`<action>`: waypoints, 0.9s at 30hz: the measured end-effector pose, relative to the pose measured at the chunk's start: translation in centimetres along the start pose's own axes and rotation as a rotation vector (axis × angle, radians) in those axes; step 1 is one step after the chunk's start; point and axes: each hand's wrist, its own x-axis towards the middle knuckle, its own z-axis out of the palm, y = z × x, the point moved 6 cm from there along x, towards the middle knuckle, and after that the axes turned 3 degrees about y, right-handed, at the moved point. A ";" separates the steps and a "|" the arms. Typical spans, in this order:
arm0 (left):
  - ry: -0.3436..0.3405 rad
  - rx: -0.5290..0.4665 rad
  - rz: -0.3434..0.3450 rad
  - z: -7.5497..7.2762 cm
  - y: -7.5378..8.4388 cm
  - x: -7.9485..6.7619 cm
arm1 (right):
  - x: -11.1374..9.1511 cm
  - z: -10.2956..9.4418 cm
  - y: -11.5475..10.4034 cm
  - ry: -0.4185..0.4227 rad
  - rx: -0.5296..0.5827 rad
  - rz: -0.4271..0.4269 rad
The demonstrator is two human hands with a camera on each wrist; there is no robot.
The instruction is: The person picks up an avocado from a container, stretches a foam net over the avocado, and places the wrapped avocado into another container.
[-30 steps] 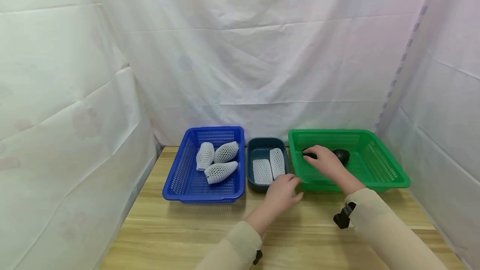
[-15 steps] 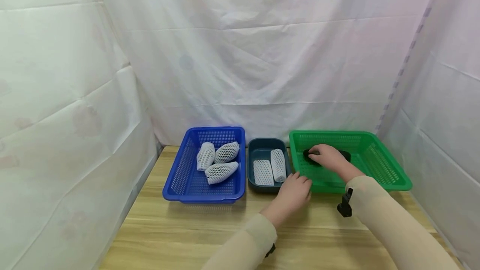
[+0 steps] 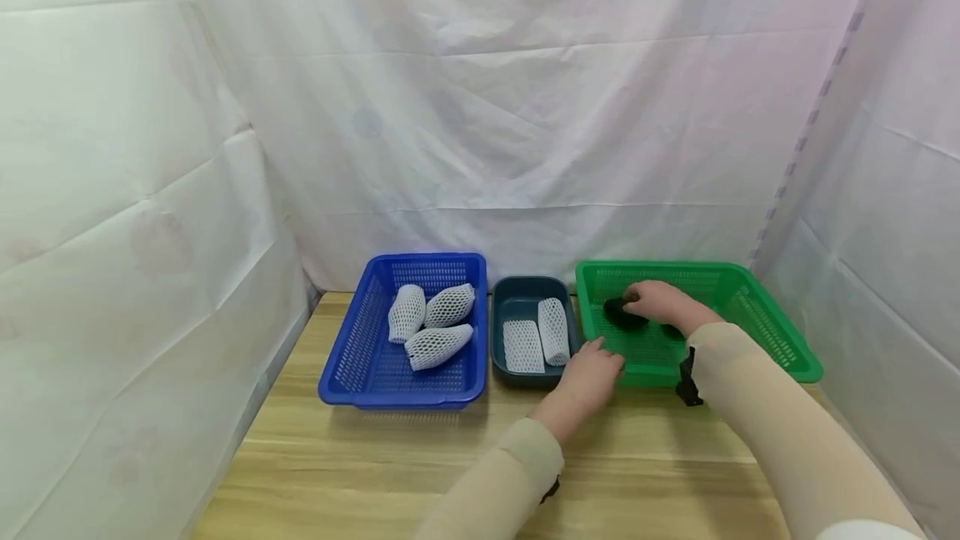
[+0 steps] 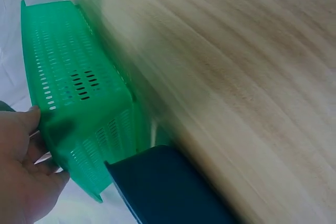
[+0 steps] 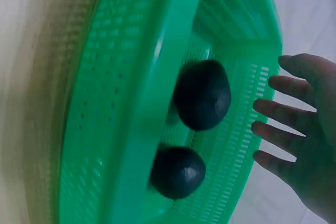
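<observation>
My left hand (image 3: 588, 377) grips the near left corner of the green basket (image 4: 79, 114), thumb and fingers on either side of its rim. My right hand (image 3: 663, 304) is over the same basket, nearest a dark, smooth, avocado-like fruit (image 3: 622, 315). The right wrist view shows the fingers (image 5: 281, 108) spread and apart from the fruit. Two dark fruits lie in the basket there, an upper one (image 5: 203, 95) and a lower one (image 5: 178, 172). In the head view the second fruit (image 3: 672, 331) is mostly hidden by my right hand.
Left of the green basket stands a dark teal tray (image 3: 517, 286) with a flat foam net (image 3: 523, 346) and a rolled one (image 3: 553, 332). A blue basket (image 3: 401, 398) further left holds 3 net-wrapped items (image 3: 438, 346). White cloth (image 3: 480, 132) hangs behind the wooden table (image 3: 375, 473).
My left hand has moved right onto the green basket's corner. The right hand has shifted slightly right and away from the left fruit, uncovering more of it.
</observation>
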 end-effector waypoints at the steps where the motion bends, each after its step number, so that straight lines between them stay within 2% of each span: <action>1: 0.001 -0.011 -0.002 -0.1 0.0 0.1 | 0.2 0.0 0.3 -0.015 -0.002 -0.001; 5: 0.000 -0.037 -0.005 -0.3 0.0 0.2 | 1.0 0.1 1.3 -0.062 -0.001 0.006; 11: -0.016 -0.047 -0.006 0.0 -0.1 0.2 | 2.2 0.3 2.3 -0.084 0.004 0.029; 20: -0.011 -0.039 0.008 0.3 0.0 0.0 | 2.5 2.2 3.0 -0.171 0.107 0.098; 23: -0.014 -0.050 0.004 0.3 0.0 0.1 | 2.7 2.7 3.3 -0.195 0.126 0.090; 27: -0.003 -0.058 -0.001 0.1 -0.3 0.3 | 3.2 2.9 3.1 -0.202 0.083 0.060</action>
